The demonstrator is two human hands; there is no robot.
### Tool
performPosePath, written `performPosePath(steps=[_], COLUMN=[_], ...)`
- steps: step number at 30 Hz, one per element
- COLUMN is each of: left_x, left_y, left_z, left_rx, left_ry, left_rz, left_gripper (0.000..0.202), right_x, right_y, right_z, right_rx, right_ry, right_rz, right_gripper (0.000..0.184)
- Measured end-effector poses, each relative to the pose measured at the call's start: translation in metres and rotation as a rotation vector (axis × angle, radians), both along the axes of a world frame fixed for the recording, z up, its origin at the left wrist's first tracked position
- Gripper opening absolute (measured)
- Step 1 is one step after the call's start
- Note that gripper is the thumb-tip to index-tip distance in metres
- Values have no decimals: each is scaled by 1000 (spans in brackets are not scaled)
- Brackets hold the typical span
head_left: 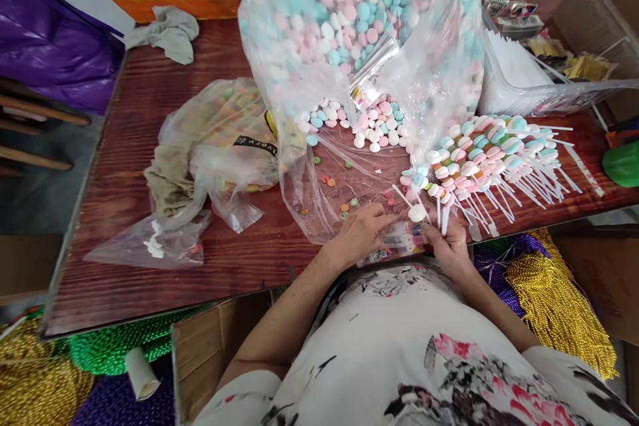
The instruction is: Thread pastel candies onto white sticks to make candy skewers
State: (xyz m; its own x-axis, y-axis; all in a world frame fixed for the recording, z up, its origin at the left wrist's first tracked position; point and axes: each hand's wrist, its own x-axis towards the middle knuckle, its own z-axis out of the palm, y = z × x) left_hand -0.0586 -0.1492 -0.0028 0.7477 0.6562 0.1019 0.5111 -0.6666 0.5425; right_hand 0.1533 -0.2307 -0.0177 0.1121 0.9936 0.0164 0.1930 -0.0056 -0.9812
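Observation:
My left hand is over the front edge of a clear plastic sheet, fingers bent together toward some small ring candies; what its fingertips hold is hidden. Close by on the right, my right hand pinches white sticks between thumb and fingers. A white round candy shows between the two hands. Beyond my right hand lies a heap of pink, blue and white candies on sticks, sticks pointing toward me. Loose round candies spill from a big clear bag.
Left on the wooden table sits a plastic bag of colourful rings, with a cloth against it. An orange tray and grey cloth are farther back. At right stand a clear bin and a green object.

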Motion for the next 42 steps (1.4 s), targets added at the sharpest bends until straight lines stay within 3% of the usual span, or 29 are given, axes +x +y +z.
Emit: performPosePath(steps=[3,8,12,15,17,19,21,23,27,42], left_x=[2,-4,-10,-11,-13,-15,-18,-22,-28,-33], left_y=[2,-5,-13,-14,-12,-9,-6,-4,-3,-4], left_z=[5,14,5,1,4,10,17,22,26,13], left_rx=[-21,86,65,-173,-432,-709,-924,-1040,-1114,-1093], left_ry=[63,168,11,-330,-618,-894,-1095,-1205,-1312,-1312], left_rz=[-20,-83,-30,180,413,610,684,663,619,490], left_gripper=[24,18,14,9,3,11,18,19,17,15], right_x=[-2,7,10,8,6,1,-5,-12,-18,-12], right_y=[-6,-4,-3,-4,-4,-4,-2,0,4,8], right_z=[-1,1,-2,0,4,11,19,27,35,40], right_rx=[29,51,72,64,62,82,118,151,175,151], right_ry=[-85,-149,-197,-189,-172,-158,-164,-195,-253,-306], right_rz=[80,173,220,218,227,255,307,350,356,358], right_gripper=[19,19,17,17,19,19,19,22,26,30])
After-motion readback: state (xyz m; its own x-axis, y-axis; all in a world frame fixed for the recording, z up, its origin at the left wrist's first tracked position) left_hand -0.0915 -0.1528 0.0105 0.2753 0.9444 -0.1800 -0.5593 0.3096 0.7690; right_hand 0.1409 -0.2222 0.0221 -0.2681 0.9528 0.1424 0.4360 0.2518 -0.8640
